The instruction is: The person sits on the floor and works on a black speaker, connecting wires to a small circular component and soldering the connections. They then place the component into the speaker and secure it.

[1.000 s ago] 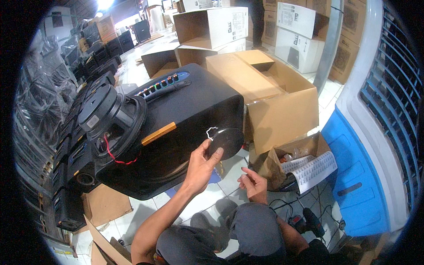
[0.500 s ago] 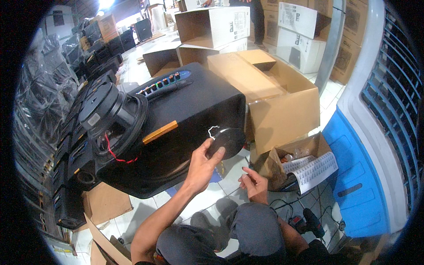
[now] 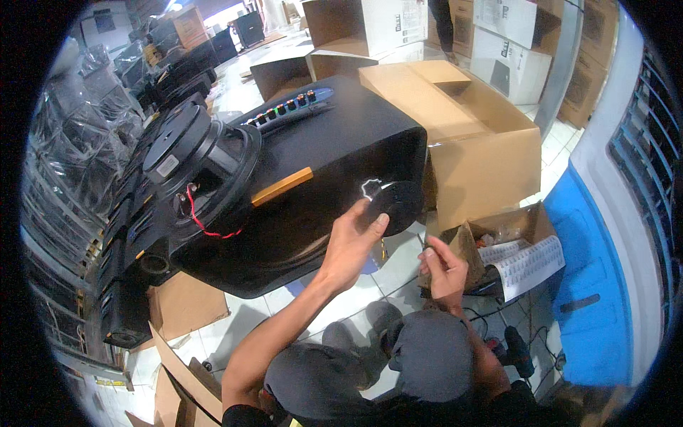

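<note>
My left hand (image 3: 348,245) grips a round black speaker part (image 3: 399,206), thumb on its near face, in front of the end of a large black speaker cabinet (image 3: 348,132). A white wire (image 3: 369,188) curls out at the part's upper left. Just to the right, my right hand (image 3: 447,276) is raised with thumb and fingers pinched together; whatever small thing may be between them is too small to make out. On the cabinet's left rests a big black woofer (image 3: 186,142), magnet up, with a red wire (image 3: 203,224) hanging from it. An orange-yellow bar (image 3: 282,186) lies against the cabinet.
An open cardboard box (image 3: 484,164) stands behind my right hand. Below it, a smaller carton (image 3: 537,224) holds loose parts and a printed sheet (image 3: 530,269). A cordless drill (image 3: 518,352) and cables lie on the floor. A blue and white panel (image 3: 590,277) borders the right.
The view has shifted, so the scene sits farther right and higher. My left hand still holds the round part, now turned somewhat. My right hand's fingers have drawn together into a pinch.
</note>
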